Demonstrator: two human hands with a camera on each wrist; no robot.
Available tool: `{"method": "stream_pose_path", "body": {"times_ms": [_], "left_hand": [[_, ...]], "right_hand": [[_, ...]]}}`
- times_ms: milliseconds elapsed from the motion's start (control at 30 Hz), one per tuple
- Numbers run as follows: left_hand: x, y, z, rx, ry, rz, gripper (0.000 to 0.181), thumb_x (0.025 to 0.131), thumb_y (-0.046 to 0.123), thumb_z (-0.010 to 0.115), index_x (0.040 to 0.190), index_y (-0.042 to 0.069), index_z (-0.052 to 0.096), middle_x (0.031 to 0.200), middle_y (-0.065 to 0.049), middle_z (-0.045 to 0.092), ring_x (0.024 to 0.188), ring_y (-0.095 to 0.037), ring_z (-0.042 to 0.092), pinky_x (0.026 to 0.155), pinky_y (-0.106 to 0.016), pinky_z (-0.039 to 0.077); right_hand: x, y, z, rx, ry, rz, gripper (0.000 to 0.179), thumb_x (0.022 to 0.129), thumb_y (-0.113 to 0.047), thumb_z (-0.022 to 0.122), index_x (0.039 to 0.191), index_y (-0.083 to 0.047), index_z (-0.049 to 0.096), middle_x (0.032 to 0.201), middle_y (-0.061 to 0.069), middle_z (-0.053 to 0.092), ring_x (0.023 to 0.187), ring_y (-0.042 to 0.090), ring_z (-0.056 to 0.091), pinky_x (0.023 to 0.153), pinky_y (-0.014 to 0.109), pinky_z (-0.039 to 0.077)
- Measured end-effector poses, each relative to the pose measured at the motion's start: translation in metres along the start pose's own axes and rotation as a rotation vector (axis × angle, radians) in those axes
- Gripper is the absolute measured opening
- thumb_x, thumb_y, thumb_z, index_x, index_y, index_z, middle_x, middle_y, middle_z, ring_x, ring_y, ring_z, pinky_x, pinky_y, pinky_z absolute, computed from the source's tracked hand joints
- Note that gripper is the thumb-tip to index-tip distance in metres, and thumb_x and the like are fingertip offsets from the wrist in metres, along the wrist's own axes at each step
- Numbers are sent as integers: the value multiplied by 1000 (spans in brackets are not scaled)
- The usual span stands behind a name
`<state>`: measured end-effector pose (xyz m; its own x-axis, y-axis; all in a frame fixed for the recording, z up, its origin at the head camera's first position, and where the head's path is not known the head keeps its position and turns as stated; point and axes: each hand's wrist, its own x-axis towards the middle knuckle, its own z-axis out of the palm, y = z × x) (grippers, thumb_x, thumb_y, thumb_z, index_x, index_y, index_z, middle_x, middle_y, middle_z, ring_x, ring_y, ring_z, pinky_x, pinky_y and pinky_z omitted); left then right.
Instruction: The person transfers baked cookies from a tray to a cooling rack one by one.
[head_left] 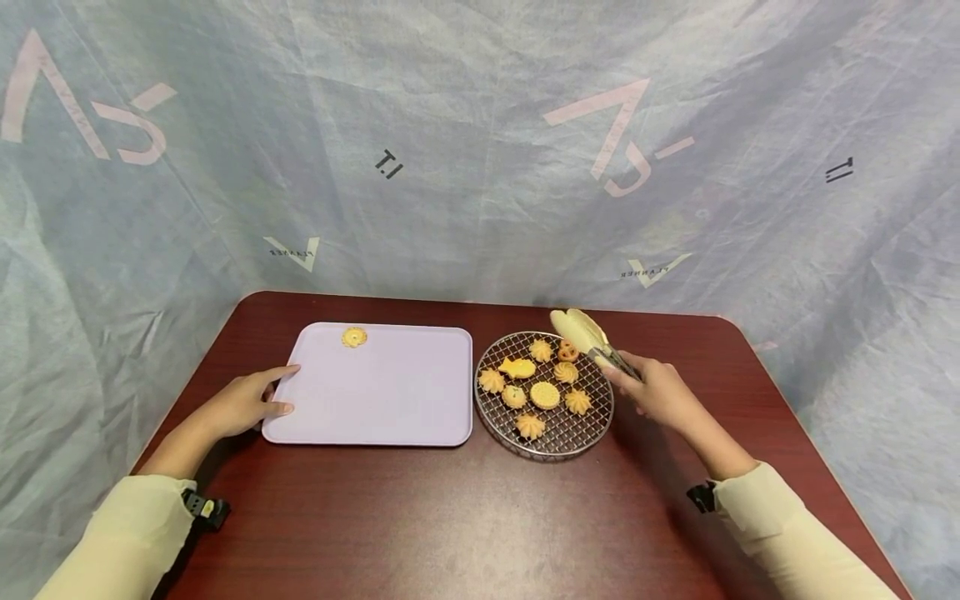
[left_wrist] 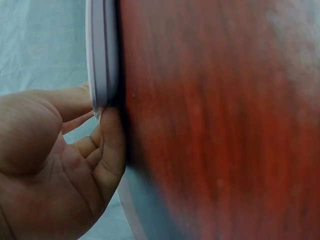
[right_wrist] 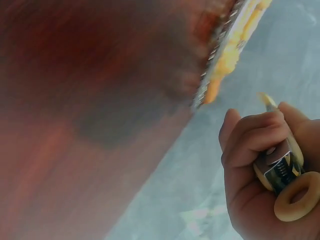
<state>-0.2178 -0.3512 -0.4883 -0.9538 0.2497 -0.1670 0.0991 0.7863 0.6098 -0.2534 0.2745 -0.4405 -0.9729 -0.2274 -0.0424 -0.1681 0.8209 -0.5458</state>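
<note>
My left hand (head_left: 242, 402) pinches the left edge of a pale lilac tray (head_left: 382, 400), thumb on the rim and fingers curled under it in the left wrist view. One flower-shaped cookie (head_left: 354, 337) lies near the tray's back edge. My right hand (head_left: 660, 390) grips a pair of tongs (right_wrist: 280, 167) with cream tips, a metal spring and a ring at the end. The tong tips (head_left: 576, 325) hover over the back right of a round wire rack (head_left: 551, 443). On the rack sit several cookies, among them a fish-shaped one (head_left: 517, 368), a round one (head_left: 545, 395) and a pretzel-shaped one (head_left: 567, 351).
The dark red wooden table (head_left: 465, 517) carries both tray and rack, the rack just right of the tray. Grey printed cloth (head_left: 480, 167) hangs close behind the table and along its sides.
</note>
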Motion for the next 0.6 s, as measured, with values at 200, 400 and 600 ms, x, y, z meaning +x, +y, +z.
{"method": "stream_pose_path", "body": {"times_ms": [200, 400, 600], "left_hand": [[-1, -2, -1, 6, -1, 5, 70, 95, 12, 74, 152, -10, 39, 77, -8, 51, 59, -19, 53, 53, -33, 46], [0, -1, 1, 3, 2, 3, 70, 94, 11, 74, 151, -10, 40, 77, -7, 51, 59, -19, 53, 53, -32, 47], [0, 0, 0, 7, 3, 1, 69, 95, 11, 74, 151, -9, 40, 77, -7, 51, 60, -18, 54, 54, -33, 47]], "right_hand": [[-6, -48, 19, -142, -28, -204, 66, 102, -42, 64, 151, 0, 50, 95, 13, 75, 70, 22, 68, 73, 45, 57], [-3, -100, 43, -270, -52, -379, 62, 99, -46, 66, 145, -5, 58, 103, 14, 76, 90, 32, 73, 86, 51, 57], [12, -141, 66, -314, -146, -354, 63, 97, -48, 69, 146, -10, 57, 84, 5, 71, 67, 15, 64, 70, 38, 57]]}}
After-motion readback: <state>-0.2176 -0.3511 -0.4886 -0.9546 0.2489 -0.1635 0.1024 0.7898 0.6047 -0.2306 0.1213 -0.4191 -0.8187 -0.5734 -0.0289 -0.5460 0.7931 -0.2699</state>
